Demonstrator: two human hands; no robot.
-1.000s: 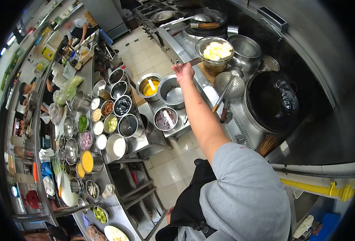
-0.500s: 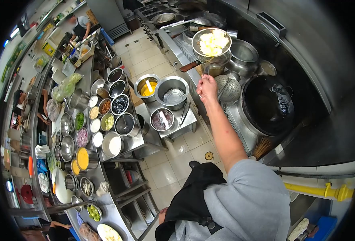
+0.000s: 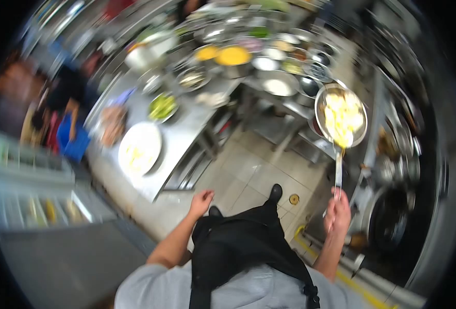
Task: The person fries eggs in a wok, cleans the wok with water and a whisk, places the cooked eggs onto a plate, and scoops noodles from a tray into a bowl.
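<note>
My right hand (image 3: 337,211) is closed around the handle of a round metal strainer (image 3: 363,136), held out over the floor at the right. Glossy pale-yellow pieces of food (image 3: 341,113) fill its bowl; I cannot tell what they are. My left hand (image 3: 201,202) hangs in front of the apron with its fingers loosely bent and nothing in it. Beyond it, near the corner of the steel table (image 3: 184,136), lies a white oval plate (image 3: 148,136) with some pale yellow bits on it.
A bowl of green vegetable pieces (image 3: 162,107) and a plastic bag (image 3: 113,123) stand near the plate. Farther back are several pots and bowls of ingredients, including a yellow liquid (image 3: 233,55). A black wok (image 3: 390,219) sits at the right. A person's arm (image 3: 73,118) shows at the left.
My view has swung left, away from the stove. The filled strainer has moved off the cooking range, still in my right hand. My left hand has come forward into fuller view.
</note>
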